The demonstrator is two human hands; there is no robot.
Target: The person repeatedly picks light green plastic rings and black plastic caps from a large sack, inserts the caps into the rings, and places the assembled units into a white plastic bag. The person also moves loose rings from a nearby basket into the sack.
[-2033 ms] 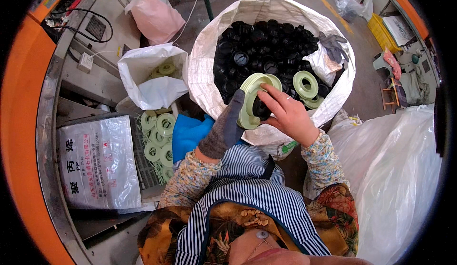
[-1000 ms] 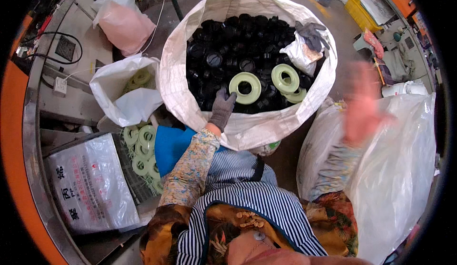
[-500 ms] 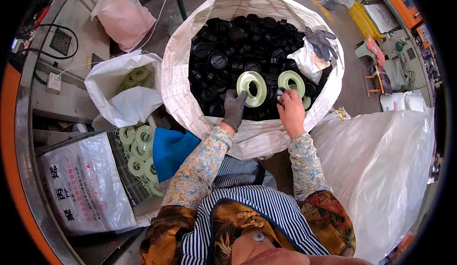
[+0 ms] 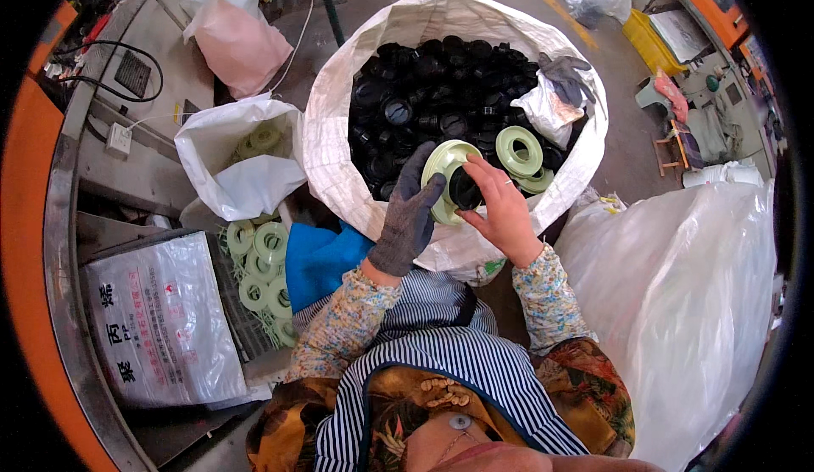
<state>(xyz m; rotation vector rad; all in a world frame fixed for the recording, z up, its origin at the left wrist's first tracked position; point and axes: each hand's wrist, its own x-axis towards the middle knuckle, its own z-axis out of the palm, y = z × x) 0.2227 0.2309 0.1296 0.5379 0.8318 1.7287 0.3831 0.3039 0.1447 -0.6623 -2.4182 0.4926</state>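
In my left hand (image 4: 407, 218), which wears a grey glove, a pale green plastic ring (image 4: 438, 160) is gripped by its left side. My bare right hand (image 4: 502, 205) has its fingers closed round a black plastic cap (image 4: 465, 189), set against the right side of that ring. Whether the cap sits inside the ring's hole cannot be told. Both hands are over the near rim of a large white woven sack (image 4: 329, 146) filled with black caps (image 4: 424, 82). Another pale green ring (image 4: 519, 150) lies on the caps right of my hands, partly over a further one.
A grey glove (image 4: 566, 78) and a crumpled white bag (image 4: 543, 109) lie on the caps. Left stands a white bag (image 4: 212, 167) with green rings inside; more green rings (image 4: 270, 243) lie below it. A large clear plastic bag (image 4: 670, 302) bulges at the right.
My right hand has picked up a black cap and brought it left against the green ring. My left hand has drawn the ring slightly nearer and turned it.
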